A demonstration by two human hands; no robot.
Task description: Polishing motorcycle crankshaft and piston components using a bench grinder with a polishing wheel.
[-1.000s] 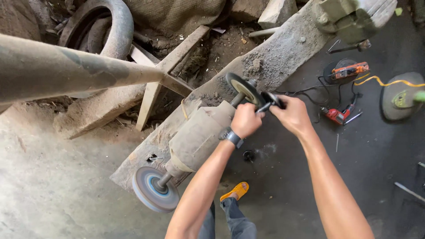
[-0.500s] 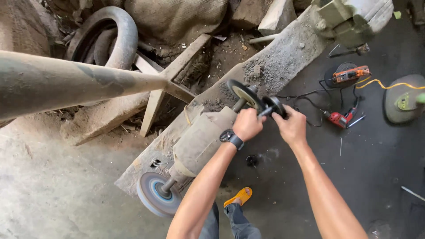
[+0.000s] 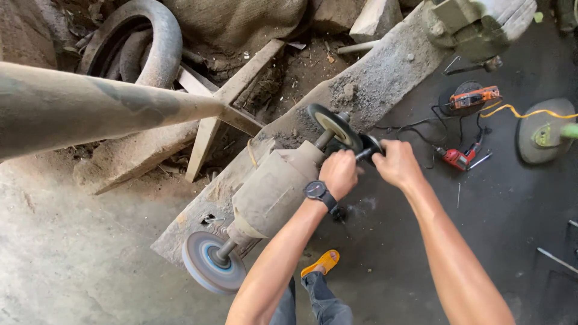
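left hand (image 3: 340, 173), right hand (image 3: 397, 164) | both clamped on dark rod (image 3: 366, 153) (seemingly) | touching grinding wheel (image 3: 334, 127)

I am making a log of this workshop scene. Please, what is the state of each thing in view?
Left hand: closed on a dark part, at the grinder's black wheel.
Right hand: closed on the same part.
Dark part: held in both hands, close to the black wheel; contact unclear.
Black wheel: on the shaft; spin cannot be told.
Blue wheel: on the other shaft end, untouched.
Red drill: lying on the floor.
Tyre: leaning among rubble.
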